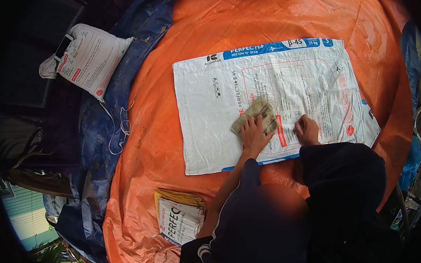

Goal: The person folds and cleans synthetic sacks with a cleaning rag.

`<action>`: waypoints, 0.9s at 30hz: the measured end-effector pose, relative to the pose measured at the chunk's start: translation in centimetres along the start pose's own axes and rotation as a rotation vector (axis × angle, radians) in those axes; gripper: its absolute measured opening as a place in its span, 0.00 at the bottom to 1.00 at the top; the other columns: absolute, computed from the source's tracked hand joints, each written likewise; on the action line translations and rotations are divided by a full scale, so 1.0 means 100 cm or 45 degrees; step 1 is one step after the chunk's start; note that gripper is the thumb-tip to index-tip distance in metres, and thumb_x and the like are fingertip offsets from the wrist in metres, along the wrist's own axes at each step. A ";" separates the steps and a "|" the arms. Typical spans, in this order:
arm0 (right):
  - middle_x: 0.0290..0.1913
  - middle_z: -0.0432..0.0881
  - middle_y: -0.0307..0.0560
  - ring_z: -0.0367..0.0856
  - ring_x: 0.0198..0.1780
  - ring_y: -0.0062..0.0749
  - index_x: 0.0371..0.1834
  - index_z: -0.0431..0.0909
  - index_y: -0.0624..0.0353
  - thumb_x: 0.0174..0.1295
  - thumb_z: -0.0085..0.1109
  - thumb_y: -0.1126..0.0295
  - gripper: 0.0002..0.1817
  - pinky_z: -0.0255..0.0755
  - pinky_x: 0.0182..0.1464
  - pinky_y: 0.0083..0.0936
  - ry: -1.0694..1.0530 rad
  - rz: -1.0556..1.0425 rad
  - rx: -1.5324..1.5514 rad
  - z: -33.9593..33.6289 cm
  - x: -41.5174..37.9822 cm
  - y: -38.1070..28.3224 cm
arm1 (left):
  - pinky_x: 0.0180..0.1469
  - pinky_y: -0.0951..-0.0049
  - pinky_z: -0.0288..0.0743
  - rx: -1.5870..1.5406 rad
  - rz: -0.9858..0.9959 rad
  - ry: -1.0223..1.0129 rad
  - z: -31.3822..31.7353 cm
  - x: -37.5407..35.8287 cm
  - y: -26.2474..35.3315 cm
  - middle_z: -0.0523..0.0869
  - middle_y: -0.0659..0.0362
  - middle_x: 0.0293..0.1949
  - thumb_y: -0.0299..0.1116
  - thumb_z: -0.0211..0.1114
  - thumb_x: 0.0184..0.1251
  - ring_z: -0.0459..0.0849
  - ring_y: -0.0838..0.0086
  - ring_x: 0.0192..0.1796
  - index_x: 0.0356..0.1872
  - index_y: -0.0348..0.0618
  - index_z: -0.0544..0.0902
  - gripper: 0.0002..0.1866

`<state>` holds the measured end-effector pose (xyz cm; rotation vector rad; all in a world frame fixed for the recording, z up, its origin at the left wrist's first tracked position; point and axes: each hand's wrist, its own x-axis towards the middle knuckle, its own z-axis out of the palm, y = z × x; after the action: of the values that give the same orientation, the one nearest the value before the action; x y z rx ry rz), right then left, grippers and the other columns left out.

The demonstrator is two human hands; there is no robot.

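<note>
A large white woven plastic sack (211, 108) with blue bands and red and black print lies flat. My left hand (255, 137) presses down on a folded, fuzzy beige cloth (258, 110) with dark lines, its fingers spread over the near edge. The cloth rests on the sack near its middle. To the right, my right hand (307, 131) sits on the sack with fingers curled in. Whether those fingers pinch any of the sack is hidden. Both dark-sleeved arms reach in from the bottom.
Under the sack spreads an orange tarp (148, 142), with a blue tarp (93, 139) along the left. A filled white sack (93, 58) stands at upper left, a white cord (124, 127) trailing from it. A stack of folded sacks (180, 218) lies at lower left.
</note>
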<state>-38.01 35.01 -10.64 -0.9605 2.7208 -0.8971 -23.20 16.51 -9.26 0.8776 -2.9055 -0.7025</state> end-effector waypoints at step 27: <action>0.60 0.68 0.62 0.68 0.64 0.56 0.65 0.67 0.60 0.43 0.74 0.53 0.45 0.68 0.60 0.47 -0.883 -0.309 -0.530 -0.030 -0.003 0.006 | 0.53 0.56 0.69 0.076 0.000 0.146 0.016 -0.010 -0.012 0.76 0.55 0.49 0.42 0.75 0.57 0.77 0.59 0.55 0.62 0.51 0.75 0.31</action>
<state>-38.96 37.03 -8.55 -1.3748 2.2289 0.0302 -21.97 16.81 -11.14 0.8924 -2.8381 -0.5493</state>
